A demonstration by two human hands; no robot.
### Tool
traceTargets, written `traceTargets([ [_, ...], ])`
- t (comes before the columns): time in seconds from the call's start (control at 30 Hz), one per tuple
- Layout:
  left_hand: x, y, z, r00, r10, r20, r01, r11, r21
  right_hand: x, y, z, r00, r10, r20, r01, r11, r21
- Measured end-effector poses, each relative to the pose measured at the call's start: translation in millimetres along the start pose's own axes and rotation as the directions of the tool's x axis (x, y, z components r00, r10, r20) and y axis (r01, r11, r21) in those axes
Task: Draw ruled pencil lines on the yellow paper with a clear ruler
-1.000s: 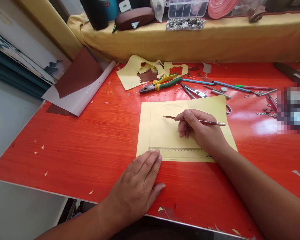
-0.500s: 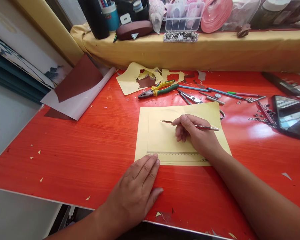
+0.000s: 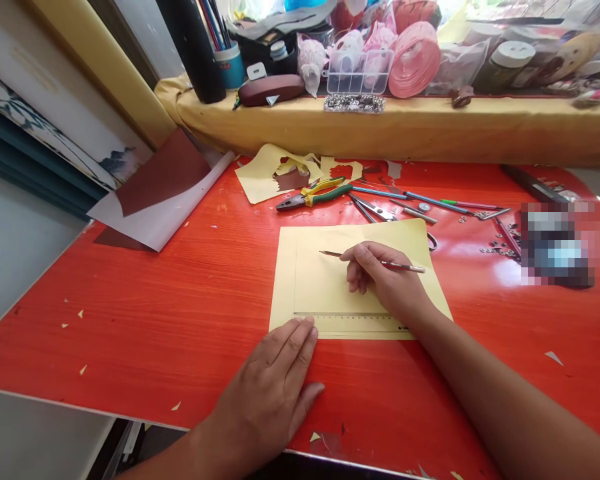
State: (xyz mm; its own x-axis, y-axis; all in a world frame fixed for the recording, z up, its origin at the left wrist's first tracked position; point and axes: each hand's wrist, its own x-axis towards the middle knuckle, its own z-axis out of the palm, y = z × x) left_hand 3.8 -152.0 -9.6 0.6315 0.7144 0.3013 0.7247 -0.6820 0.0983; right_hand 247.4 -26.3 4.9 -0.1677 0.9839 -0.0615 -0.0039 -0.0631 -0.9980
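Note:
A sheet of yellow paper (image 3: 310, 280) lies on the red table, with a thin line drawn down near its left side. Along its lower part rests a clear ruler (image 3: 350, 322). My left hand (image 3: 280, 373) lies flat with fingers stretched out, its fingertips pressing on the ruler's left end. In my right hand (image 3: 380, 273) is a pencil (image 3: 405, 267), held between thumb and fingers over the middle of the sheet. The pencil's tip points left; whether it touches the paper I cannot tell.
Behind the sheet lie pliers (image 3: 315, 195), scissors (image 3: 380, 210), pens and yellow paper scraps (image 3: 257, 177). A brown sheet with white backing (image 3: 165, 173) lies at the left. Small metal rings (image 3: 497, 250) and a blurred-out dark object (image 3: 557, 253) are at the right. A cloth-covered ledge (image 3: 405, 133) runs along the back.
The camera view has tilted up slightly, showing more of the ledge. Both hands, the pencil and the ruler keep nearly the same places on the paper.

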Motion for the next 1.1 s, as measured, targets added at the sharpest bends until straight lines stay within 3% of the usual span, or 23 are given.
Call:
traceTargets([
  [0.7, -0.8, -1.2, 0.1, 1.0, 0.009, 0.011, -0.009, 1.0, -0.011, -1.5, -1.2, 0.2, 1.0, 0.016, -0.002, -0.016, 0.999, -0.037],
  [1.1, -0.6, -0.6, 0.4, 1.0, -0.003, -0.004, 0.003, 1.0, -0.013, -5.9, -3.2, 4.7, 0.994, -0.071, -0.085, 0.07, 0.997, -0.015],
])
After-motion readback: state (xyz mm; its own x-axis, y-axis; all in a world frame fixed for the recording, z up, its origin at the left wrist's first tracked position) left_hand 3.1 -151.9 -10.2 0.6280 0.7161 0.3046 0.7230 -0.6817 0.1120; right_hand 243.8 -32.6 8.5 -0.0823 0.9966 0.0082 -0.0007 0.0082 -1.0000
